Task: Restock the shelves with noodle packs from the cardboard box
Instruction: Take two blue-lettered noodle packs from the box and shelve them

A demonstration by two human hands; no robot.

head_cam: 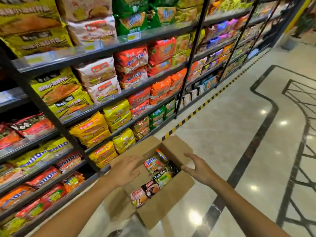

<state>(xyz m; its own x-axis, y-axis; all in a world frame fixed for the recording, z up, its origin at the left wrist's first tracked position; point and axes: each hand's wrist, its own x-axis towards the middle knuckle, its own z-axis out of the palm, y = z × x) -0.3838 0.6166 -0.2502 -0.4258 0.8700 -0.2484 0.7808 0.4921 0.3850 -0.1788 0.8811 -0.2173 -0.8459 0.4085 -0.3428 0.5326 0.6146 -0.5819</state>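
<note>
An open cardboard box (168, 200) stands on the floor beside the shelving, its flaps folded outward. Several noodle packs lie inside: a red and green one (153, 165), a black and green one (162, 178), a black and pink one (151, 188) and a pink one (138, 197). My left hand (127, 170) hovers over the box's left flap with fingers spread and straight, holding nothing. My right hand (196, 165) reaches over the right flap, fingers extended, also holding nothing. Tall dark shelves (95, 110) on the left carry stacked noodle multipacks in yellow, orange, red, white and green.
The shelving run stretches away to the upper right behind black uprights (191, 55). A black and yellow striped strip (203, 104) edges the floor under the shelves. Glossy marble floor (222, 127) with dark inlaid lines spreads to the right of the box.
</note>
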